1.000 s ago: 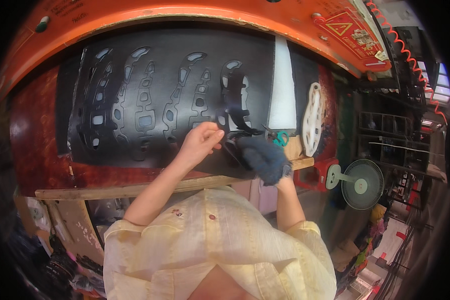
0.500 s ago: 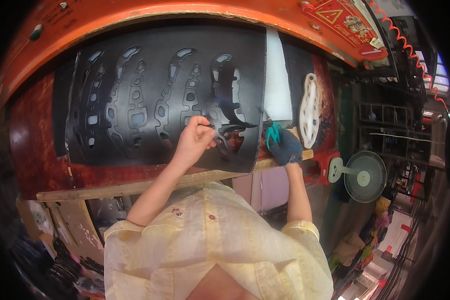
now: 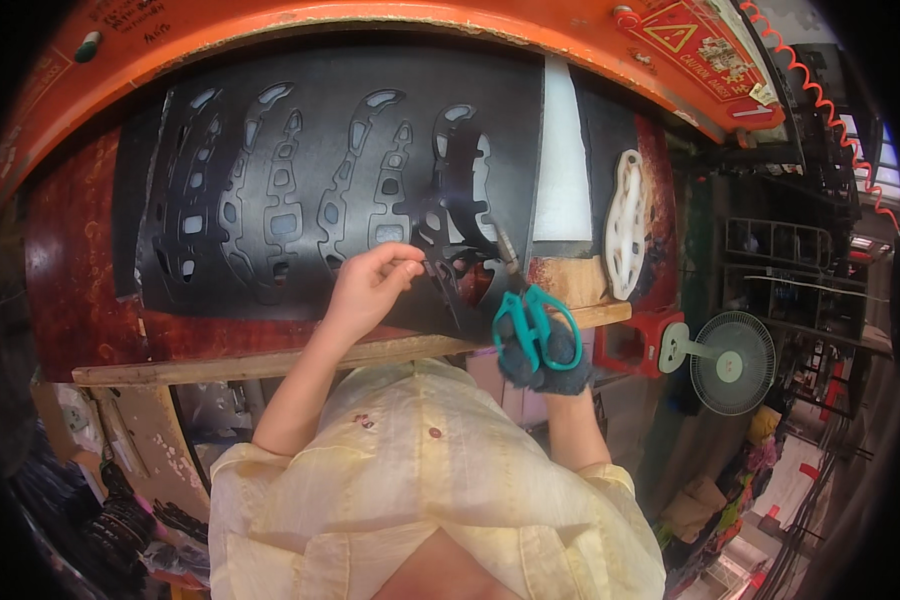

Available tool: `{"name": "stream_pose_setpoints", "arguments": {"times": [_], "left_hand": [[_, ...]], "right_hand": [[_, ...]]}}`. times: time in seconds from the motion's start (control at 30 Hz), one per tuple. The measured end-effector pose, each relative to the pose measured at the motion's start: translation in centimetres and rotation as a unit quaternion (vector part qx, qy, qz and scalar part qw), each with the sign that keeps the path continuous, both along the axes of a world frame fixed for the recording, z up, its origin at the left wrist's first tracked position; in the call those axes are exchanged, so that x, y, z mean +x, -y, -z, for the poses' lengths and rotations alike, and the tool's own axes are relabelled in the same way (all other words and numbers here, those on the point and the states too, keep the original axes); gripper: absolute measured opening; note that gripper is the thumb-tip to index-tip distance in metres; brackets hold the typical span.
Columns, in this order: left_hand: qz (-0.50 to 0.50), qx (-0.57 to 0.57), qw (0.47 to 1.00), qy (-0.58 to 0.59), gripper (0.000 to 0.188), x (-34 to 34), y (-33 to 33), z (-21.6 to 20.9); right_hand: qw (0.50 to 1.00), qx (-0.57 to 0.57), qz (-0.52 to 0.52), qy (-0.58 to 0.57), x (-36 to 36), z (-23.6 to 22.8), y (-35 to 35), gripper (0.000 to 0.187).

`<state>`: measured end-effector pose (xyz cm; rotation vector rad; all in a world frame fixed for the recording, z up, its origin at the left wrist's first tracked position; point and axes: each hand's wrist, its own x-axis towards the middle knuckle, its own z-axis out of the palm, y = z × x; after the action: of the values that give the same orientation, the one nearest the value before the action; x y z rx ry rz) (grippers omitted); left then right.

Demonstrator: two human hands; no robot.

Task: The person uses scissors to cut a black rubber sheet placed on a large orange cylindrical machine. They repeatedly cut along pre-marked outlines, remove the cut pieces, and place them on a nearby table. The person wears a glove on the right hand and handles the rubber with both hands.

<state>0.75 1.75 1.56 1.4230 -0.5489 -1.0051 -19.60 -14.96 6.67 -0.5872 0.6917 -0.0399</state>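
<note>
The left hand (image 3: 368,292) pinches a black cutout strip (image 3: 448,292). The gloved right hand (image 3: 548,378) grips scissors (image 3: 541,322) — teal-handled.

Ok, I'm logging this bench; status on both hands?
Left hand pinching black sheet. Gloved right hand holding teal-handled scissors, blades over sheet. White slotted piece lies right, apart from both hands.

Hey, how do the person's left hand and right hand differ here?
The left hand is bare, while the right hand is gloved in dark blue-gray. The left hand pinches a black cut-out strip; the right hand holds teal-handled scissors. Both hands are occupied.
</note>
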Motion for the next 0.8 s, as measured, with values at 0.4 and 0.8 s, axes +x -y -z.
{"name": "stream_pose_setpoints", "arguments": {"times": [0.4,0.8], "left_hand": [[-0.052,-0.117,0.958,-0.257,0.030,-2.5,-1.6,-2.3],[-0.182,-0.089,0.926,-0.318,0.020,-1.4,-1.2,-0.1]], "right_hand": [[0.667,-0.698,-0.260,0.029,5.4,-0.5,-5.9,0.026],[0.450,-0.888,-0.086,0.049,8.3,-3.8,-7.6,0.028]]}}
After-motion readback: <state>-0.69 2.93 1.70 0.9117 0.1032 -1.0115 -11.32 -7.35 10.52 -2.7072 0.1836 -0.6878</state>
